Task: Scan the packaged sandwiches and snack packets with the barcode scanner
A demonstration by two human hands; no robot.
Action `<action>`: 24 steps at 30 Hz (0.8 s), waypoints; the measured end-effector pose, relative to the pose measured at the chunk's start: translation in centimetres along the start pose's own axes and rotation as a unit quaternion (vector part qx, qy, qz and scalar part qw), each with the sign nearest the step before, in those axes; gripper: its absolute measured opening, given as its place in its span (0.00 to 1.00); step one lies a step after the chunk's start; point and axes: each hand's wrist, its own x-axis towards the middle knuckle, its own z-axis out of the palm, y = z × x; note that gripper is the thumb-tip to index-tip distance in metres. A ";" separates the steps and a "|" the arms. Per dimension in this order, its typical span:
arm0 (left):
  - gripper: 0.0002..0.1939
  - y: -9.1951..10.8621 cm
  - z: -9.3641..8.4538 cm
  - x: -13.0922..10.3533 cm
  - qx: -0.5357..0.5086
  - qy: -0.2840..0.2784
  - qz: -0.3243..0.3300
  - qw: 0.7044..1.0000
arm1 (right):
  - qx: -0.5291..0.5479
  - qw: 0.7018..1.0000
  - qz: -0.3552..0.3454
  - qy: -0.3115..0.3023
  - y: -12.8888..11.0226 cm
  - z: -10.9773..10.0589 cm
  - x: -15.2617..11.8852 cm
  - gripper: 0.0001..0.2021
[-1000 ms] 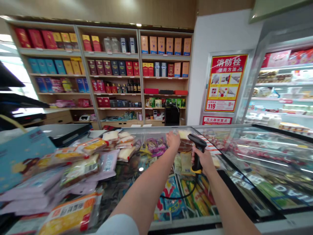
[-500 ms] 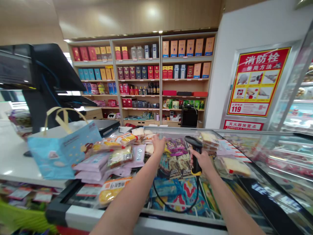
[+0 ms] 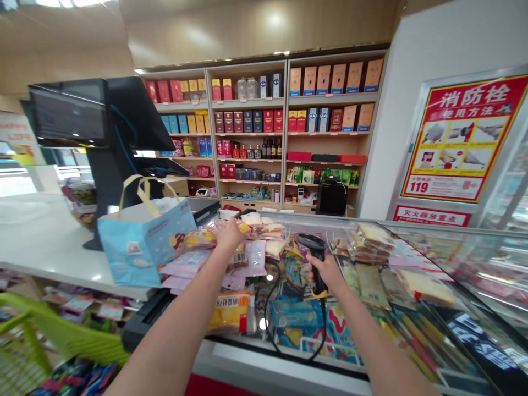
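Observation:
My right hand [image 3: 325, 270] is wrapped around the grip of a black and yellow barcode scanner [image 3: 317, 258]. The scanner is upright above the glass-topped freezer, and its black cable [image 3: 268, 308] loops down over the glass. My left hand [image 3: 229, 234] is stretched over a pile of packaged bread, fingers apart as far as they show; my own wrist and arm hide part of the pile. Around it lie lilac packets [image 3: 256, 257], wrapped white sandwiches [image 3: 274, 247] and an orange-labelled bread pack [image 3: 233, 311]. A light blue bag [image 3: 134, 242] with cream handles stands left of the pile.
A black checkout monitor [image 3: 68, 113] stands on the white counter [image 3: 37, 231] at the left. More wrapped sandwiches [image 3: 371, 242] lie on the right part of the freezer. A green shopping basket [image 3: 70, 330] is at the lower left. Shelves of boxed bottles [image 3: 247, 121] line the back wall.
The view has turned left. My left hand has moved left from the wrapped sandwiches to the bread nearer the blue bag. The scanner stays in my right hand, having moved slightly left.

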 end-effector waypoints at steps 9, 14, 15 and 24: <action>0.39 0.2 0.5 0.1 -0.104 -0.019 -0.015 0.994 | -0.003 1.000 0.020 0.019 0.9 -1.1 0.2 0.20; 0.31 4.0 1.6 -2.0 -0.484 -0.114 -0.042 0.867 | 0.003 1.000 0.015 0.019 0.9 -1.4 0.2 0.21; 0.29 4.7 2.3 -2.7 -0.573 -0.179 -0.052 0.798 | 0.004 1.000 0.012 0.020 0.8 -1.5 0.2 0.21; 0.24 6.5 9.5 -6.0 -0.788 -0.404 -0.106 0.452 | 0.003 1.000 -0.016 0.022 -0.2 -2.2 -0.2 0.21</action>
